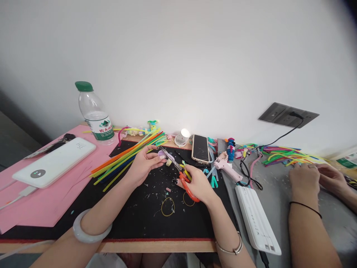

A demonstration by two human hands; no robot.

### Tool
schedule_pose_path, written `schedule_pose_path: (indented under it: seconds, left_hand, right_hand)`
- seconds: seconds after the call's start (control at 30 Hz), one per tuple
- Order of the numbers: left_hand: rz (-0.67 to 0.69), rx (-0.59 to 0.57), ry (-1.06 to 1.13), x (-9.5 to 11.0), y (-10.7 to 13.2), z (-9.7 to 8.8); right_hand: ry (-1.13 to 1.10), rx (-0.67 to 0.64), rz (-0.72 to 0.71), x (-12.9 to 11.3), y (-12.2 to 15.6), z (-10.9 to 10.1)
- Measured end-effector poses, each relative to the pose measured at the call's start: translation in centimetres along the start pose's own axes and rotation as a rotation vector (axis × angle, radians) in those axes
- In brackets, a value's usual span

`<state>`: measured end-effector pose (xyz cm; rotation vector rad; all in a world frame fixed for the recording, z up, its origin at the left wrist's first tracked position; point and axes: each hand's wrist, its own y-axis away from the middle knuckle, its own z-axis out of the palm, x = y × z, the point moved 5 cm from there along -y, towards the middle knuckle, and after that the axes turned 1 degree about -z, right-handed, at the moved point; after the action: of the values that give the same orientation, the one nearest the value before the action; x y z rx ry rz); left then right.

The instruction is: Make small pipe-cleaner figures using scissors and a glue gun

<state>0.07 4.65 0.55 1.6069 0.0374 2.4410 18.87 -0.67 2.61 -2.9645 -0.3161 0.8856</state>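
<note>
My left hand (145, 163) pinches a small pale purple fuzzy piece (161, 153) between thumb and fingers above the black mat (134, 219). My right hand (199, 184) is closed round the orange handles of a pair of scissors (189, 189). Their blades point up and left and reach the purple piece; whether they touch it I cannot tell. Just left of my left hand lies a bundle of pipe cleaners (111, 168) in yellow, orange, green and blue. Rubber bands (167, 207) and small scraps lie on the mat below the scissors.
A water bottle (96, 115) and a white power bank (54, 162) stand left. Along the wall are a paper cup (182, 137), a phone (200, 148) and a pink glue gun (228, 168). Another power bank (258, 219) lies right, near a co-worker's hands (305, 180).
</note>
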Motion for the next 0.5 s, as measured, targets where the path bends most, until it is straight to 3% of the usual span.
schedule_pose_path:
  seconds: [0.5]
  left_hand:
    - [0.018,-0.179,-0.308,0.83,-0.38,-0.58]
  right_hand:
    - [0.044,-0.045,0.0,0.62,0.18,-0.82]
